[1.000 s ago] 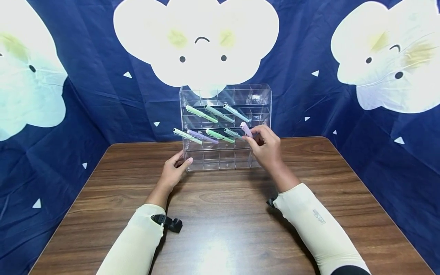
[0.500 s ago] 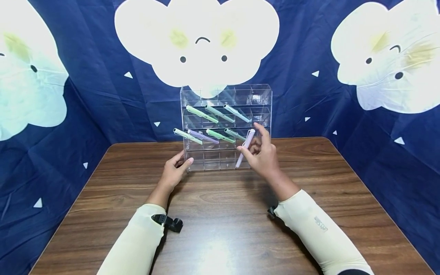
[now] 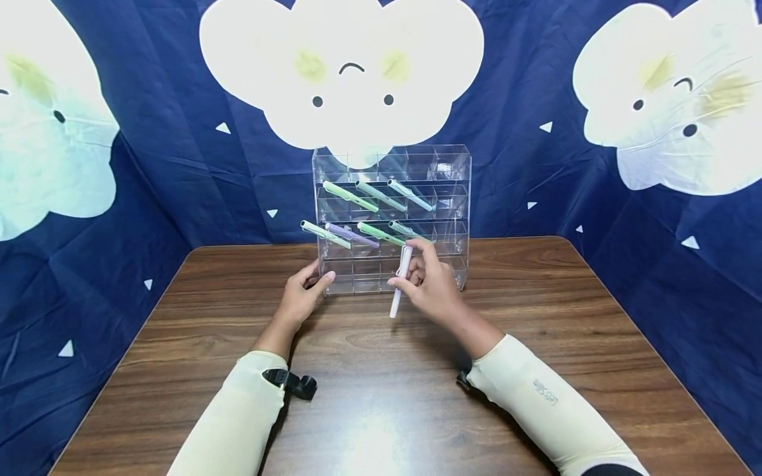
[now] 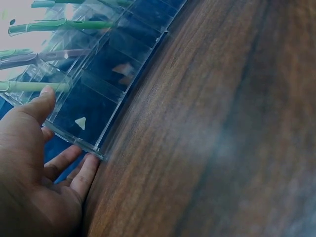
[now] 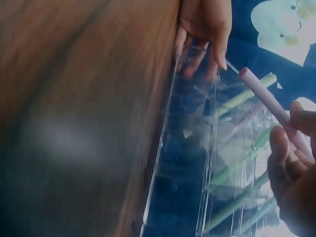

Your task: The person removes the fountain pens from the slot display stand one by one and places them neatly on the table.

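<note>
A clear acrylic pen rack (image 3: 366, 284) with tiered compartments stands at the back of the table. My left hand (image 3: 301, 294) holds its lower left edge, thumb at the front and fingers around the side. In front of the rack's lower right part, my right hand (image 3: 433, 287) pinches a pale lilac capped pen (image 3: 401, 281) between thumb and fingers; it tilts, its lower end over the table. Three pens lie slanted in an upper tier: light green (image 3: 350, 197), grey-teal (image 3: 381, 196) and light blue (image 3: 411, 195). Below are several more, including a purple pen (image 3: 352, 236) and a green pen (image 3: 380, 233).
A brown wood-grain table (image 3: 369, 370) spreads out before the rack. Behind it hangs a dark blue cloth (image 3: 238, 172) with white clouds and small triangles. Each forearm wears a pale sleeve and a black strap with a camera.
My right hand has drawn the lilac pen out from the right end of the lower row, turned it, and moved it down and left. The left hand stays at the rack's edge.
</note>
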Motion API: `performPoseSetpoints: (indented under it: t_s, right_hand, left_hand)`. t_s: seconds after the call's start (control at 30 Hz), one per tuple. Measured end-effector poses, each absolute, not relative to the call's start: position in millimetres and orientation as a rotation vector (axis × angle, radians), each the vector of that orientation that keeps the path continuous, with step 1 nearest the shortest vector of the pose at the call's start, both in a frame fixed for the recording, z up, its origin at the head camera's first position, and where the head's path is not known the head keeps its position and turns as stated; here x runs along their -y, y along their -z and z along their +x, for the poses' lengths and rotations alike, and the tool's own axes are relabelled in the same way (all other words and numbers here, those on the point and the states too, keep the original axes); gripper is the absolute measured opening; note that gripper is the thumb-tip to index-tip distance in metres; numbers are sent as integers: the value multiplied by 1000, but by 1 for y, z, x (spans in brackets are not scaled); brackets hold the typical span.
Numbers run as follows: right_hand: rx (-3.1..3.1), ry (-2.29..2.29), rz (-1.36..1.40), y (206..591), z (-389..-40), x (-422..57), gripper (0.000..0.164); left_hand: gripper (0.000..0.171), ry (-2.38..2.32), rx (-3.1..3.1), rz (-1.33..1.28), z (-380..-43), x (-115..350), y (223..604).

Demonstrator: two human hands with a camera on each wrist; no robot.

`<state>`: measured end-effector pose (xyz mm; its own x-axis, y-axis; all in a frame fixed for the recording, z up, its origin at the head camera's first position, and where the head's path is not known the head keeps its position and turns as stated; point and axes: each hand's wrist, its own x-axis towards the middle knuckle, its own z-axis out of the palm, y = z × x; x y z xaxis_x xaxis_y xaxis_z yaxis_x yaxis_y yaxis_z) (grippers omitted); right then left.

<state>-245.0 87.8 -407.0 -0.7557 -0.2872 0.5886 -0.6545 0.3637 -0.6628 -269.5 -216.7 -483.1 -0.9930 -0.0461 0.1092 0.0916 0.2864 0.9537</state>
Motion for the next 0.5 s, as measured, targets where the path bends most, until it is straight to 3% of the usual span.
performPoseSetpoints:
  t_s: [0.23,0.5]
  right_hand:
    - [2434,-1715,717,408,-240,-65,84]
    - [2591,-1860,662,416,-235,-48,77]
  left_hand:
    - [63,1800,2421,-26,-270,216,483]
    - [62,1817,2409,-21,-270,216,485]
